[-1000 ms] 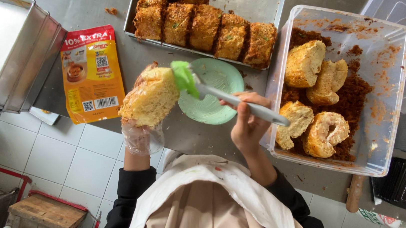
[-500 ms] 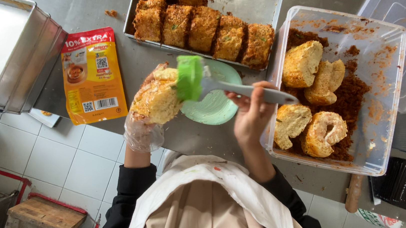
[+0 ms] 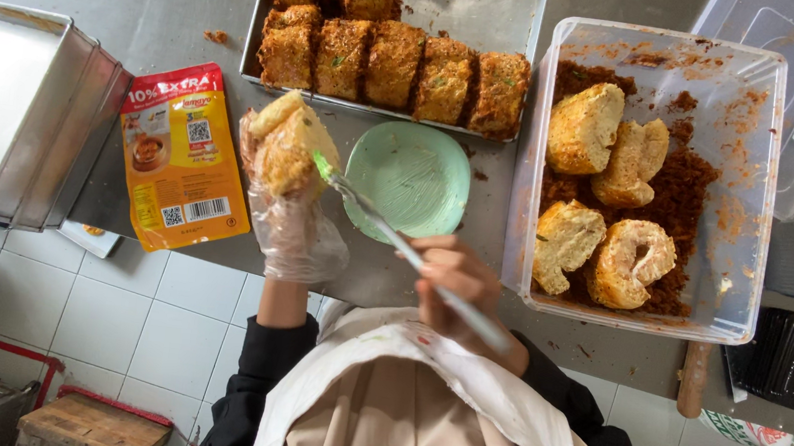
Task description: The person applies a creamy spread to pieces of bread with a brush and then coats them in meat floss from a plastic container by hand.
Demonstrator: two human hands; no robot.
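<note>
In the clear tub (image 3: 749, 191), four buns (image 3: 584, 127) lie.

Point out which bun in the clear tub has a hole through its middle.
The bun at the tub's near right corner: ring-shaped, open centre. The other three look solid.

Flat orange-and-red pouch (image 3: 184, 157) — counter's edge

My gloved left hand (image 3: 295, 212) holds a bun (image 3: 289, 148); my right hand (image 3: 459, 284) presses the green spatula (image 3: 387, 227) against it, near the green plate (image 3: 408, 180).
</note>
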